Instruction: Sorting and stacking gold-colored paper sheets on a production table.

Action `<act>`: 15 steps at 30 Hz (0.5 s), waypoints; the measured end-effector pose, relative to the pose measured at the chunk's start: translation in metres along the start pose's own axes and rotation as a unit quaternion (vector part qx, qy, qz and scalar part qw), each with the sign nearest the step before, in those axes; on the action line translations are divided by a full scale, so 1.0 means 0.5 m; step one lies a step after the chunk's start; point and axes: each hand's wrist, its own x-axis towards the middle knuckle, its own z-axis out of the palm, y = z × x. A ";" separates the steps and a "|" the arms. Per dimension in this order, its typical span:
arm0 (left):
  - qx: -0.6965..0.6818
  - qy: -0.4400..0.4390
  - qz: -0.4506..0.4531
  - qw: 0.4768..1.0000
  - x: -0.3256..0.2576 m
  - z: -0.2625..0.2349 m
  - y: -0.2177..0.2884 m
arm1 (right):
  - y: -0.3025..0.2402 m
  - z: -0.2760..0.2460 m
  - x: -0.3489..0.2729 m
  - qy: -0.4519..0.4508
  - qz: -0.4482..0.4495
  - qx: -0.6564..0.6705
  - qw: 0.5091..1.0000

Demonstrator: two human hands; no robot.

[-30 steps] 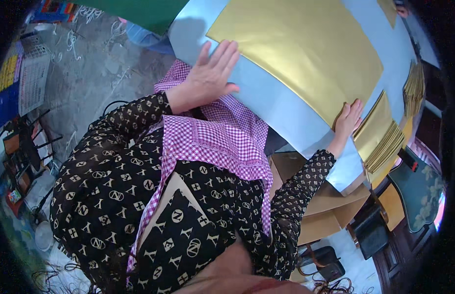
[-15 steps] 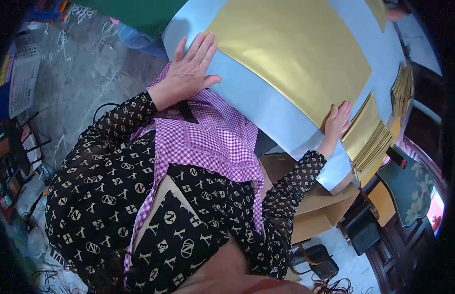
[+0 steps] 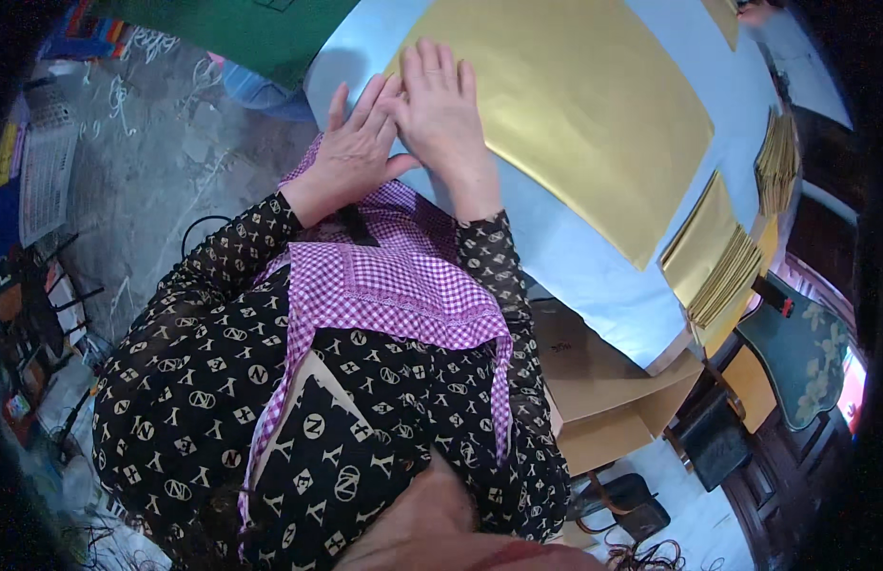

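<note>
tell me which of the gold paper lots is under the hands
The large single gold sheet lying flat on the pale blue table; both hands press its near corner, unlike the stacked gold sheets at the table's right edge.

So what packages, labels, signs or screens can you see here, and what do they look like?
Calendar: on the floor at far left, a pale rectangular sheet with a grid.
Cardboard boxes: under the table's right edge, plain brown, flaps open.
Tag: right, by the gold stacks, a small dark strip with a red spot.
No screens show.
</note>
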 end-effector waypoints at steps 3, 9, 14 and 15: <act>0.015 -0.026 -0.001 1.000 0.001 -0.004 0.006 | 0.024 0.004 -0.013 0.008 -0.021 0.008 1.000; 0.010 -0.016 0.005 1.000 -0.011 -0.009 -0.002 | 0.128 -0.103 -0.102 0.012 0.131 -0.107 0.985; 0.005 -0.009 0.022 1.000 -0.007 -0.011 -0.003 | 0.318 -0.197 -0.289 0.000 0.385 -0.144 0.912; 0.001 -0.017 0.012 1.000 -0.006 -0.010 -0.002 | 0.347 -0.211 -0.325 0.005 0.392 -0.150 0.907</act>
